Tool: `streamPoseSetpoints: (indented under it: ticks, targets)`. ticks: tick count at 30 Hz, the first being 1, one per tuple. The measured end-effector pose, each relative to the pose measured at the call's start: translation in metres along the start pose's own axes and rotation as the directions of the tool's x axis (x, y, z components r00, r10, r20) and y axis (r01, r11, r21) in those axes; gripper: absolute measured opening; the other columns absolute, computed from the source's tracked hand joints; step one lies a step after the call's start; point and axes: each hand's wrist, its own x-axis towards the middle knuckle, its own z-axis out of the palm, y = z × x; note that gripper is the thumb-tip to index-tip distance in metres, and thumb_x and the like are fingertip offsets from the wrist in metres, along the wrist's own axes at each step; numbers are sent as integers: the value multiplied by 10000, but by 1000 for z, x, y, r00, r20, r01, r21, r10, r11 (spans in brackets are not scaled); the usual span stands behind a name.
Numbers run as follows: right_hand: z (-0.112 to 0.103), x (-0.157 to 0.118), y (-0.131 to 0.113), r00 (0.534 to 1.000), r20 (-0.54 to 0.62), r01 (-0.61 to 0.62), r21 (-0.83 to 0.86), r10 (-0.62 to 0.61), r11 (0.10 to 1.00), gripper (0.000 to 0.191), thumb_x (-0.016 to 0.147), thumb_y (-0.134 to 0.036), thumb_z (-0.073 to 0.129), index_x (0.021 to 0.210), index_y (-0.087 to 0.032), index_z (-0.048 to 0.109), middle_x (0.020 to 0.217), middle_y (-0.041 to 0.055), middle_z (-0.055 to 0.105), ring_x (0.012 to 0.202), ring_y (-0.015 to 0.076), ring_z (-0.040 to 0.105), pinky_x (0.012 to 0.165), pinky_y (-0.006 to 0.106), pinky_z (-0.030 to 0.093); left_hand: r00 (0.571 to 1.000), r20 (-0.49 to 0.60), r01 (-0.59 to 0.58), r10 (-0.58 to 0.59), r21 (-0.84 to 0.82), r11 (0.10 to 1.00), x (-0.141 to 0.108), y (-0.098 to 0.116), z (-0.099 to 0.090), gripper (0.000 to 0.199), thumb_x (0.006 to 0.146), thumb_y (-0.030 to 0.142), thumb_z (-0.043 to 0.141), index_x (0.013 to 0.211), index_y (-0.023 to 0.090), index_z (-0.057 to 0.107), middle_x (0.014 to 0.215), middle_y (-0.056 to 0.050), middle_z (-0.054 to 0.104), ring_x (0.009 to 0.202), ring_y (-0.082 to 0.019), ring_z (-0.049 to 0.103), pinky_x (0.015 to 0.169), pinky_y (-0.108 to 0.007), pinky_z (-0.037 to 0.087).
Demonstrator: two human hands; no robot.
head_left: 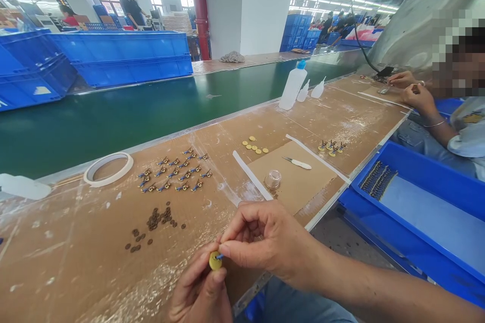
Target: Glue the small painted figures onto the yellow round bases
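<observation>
hands [275,242]: yellow disc [214,263], blue piece [220,257] | table edge [329,205]: beside | brown discs [153,222]: apart

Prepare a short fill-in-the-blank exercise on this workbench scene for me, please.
1. The left hand holds a round disc coloured ____.
2. The tall standing bottle has a ____ cap.
3. Beside that bottle are ____ small nozzle bottles.
4. In the picture, the tape roll lies to the ____ of the small figures.

Missing words: yellow; blue; two; left.
</observation>
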Motion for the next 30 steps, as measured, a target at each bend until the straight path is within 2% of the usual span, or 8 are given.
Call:
streamPoseSetpoints:
  ticks: [7, 11, 19, 25, 28, 30]
  targets:
    - [-1, -1, 1, 999, 1, 47, -114, -47, 992, 63, 727, -230, 704, 737, -169, 716, 691, -24, 652, 637, 88, 555, 571, 202, 414, 997, 77, 4, -7, 38, 999, 1, -4, -15, 351, 432, 249, 946, 733, 237, 765, 803, -17, 765, 758, -158, 718, 734, -182, 572]
    - [-2, 0, -1, 999, -4, 33, -131, -34, 991, 67, 704, -227, 714, 735, -167, 714, 685, -29, 662, 629, 87, 573, 564, 195, 425, 993, 107, -53, 46, 57, 997, 2, -4, -11, 306, 476, 248, 931, 733, 244, 765, 814, -9, 766, 798, -175, 723, 768, -202, 574]
    - [-6, -1, -11, 999, 18, 35, -213, -32, 976, 63, 688, -216, 692, 703, -155, 697, 668, -35, 655, 590, 66, 553, 526, 158, 413, 978, 144, -163, 147, 103, 981, -2, 1, -7, 256, 530, 257, 909, 742, 231, 768, 810, 1, 766, 792, -136, 711, 785, -161, 551]
    - [-10, 3, -19, 992, 86, 116, -308, -94, 944, 41, 689, -183, 675, 678, -150, 697, 625, -39, 647, 555, 56, 552, 516, 147, 391, 961, 189, -236, 204, 162, 958, -6, -2, -8, 195, 611, 240, 870, 778, 238, 770, 864, 25, 767, 846, -110, 690, 853, -141, 513]
    - [-11, 3, -21, 989, 89, 140, -344, -116, 928, 45, 688, -185, 678, 675, -149, 701, 615, -34, 652, 548, 61, 557, 512, 152, 382, 948, 195, -288, 251, 190, 939, -6, -2, -7, 200, 602, 233, 871, 775, 239, 770, 870, 18, 767, 843, -109, 688, 828, -128, 514]
    - [-11, 3, -21, 990, 82, 139, -356, -117, 924, 48, 685, -187, 677, 667, -149, 699, 617, -31, 653, 546, 63, 555, 509, 154, 380, 943, 196, -303, 268, 178, 936, -6, -2, -7, 219, 583, 246, 881, 771, 242, 771, 857, 7, 767, 820, -125, 694, 823, -162, 535]
